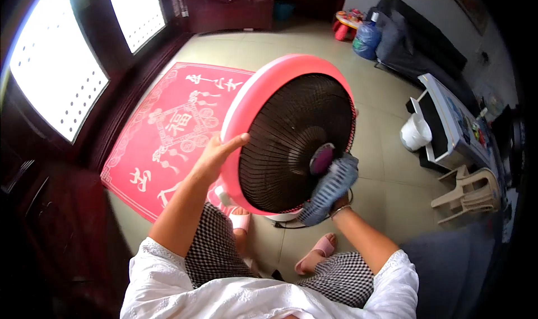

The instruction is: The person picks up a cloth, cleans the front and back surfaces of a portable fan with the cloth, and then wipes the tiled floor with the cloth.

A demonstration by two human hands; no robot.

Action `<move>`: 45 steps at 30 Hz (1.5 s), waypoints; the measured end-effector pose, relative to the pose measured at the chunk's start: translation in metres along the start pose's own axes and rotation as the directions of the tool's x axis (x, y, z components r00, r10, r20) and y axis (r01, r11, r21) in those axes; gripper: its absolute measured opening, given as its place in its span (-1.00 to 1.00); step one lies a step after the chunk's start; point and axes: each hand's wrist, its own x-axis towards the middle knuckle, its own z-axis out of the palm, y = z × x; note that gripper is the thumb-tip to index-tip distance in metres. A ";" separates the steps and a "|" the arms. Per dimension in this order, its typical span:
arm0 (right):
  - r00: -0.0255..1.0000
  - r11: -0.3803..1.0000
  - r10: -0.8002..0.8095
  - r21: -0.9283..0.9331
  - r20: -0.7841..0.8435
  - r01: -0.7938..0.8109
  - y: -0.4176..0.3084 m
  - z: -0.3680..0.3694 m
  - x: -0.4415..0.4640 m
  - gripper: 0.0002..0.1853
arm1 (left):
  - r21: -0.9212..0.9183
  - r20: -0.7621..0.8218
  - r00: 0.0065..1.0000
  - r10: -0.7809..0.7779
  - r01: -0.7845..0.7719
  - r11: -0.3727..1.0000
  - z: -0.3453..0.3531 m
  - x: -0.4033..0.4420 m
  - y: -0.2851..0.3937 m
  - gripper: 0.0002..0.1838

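Observation:
A round fan (305, 131) with a pink rim, black wire grille and purple centre cap stands in front of me, tilted. My left hand (216, 154) grips the rim at its left side, the thumb on the rim's front. A blue-grey striped cloth (330, 190) lies against the lower right of the grille. My right hand (339, 202) is behind or inside this cloth and presses it there; its fingers are hidden. Part of the fan's white base (284, 216) shows below, with a dark cord beside it.
A red mat (179, 123) with white patterns lies on the tiled floor at the left. To the right are a white bucket (415, 132), a low table (457, 123) and a beige plastic chair (468, 194). A dark sofa (414, 44) and blue water bottle (367, 39) stand farther back.

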 end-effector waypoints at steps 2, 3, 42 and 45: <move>1.000 1.000 0.017 0.019 0.012 -0.017 -0.003 0.001 0.005 -0.58 | 0.063 -0.019 1.000 -0.009 0.011 0.998 0.001 -0.002 0.004 -0.30; 1.000 0.999 0.024 0.022 0.017 -0.024 -0.005 0.001 0.008 -0.59 | 0.045 -0.002 0.999 -0.033 0.033 0.998 0.000 -0.002 0.004 -0.26; 0.677 -0.697 -0.405 -0.687 0.615 0.206 -0.183 0.039 -0.080 -0.76 | -0.350 -0.156 0.942 -0.298 0.229 0.908 -0.026 0.039 -0.062 -0.14; 0.224 -0.839 -0.490 -0.526 0.842 0.139 -0.193 0.081 -0.078 -0.60 | -0.315 -0.191 0.939 -0.286 0.217 0.924 -0.027 0.038 -0.063 -0.17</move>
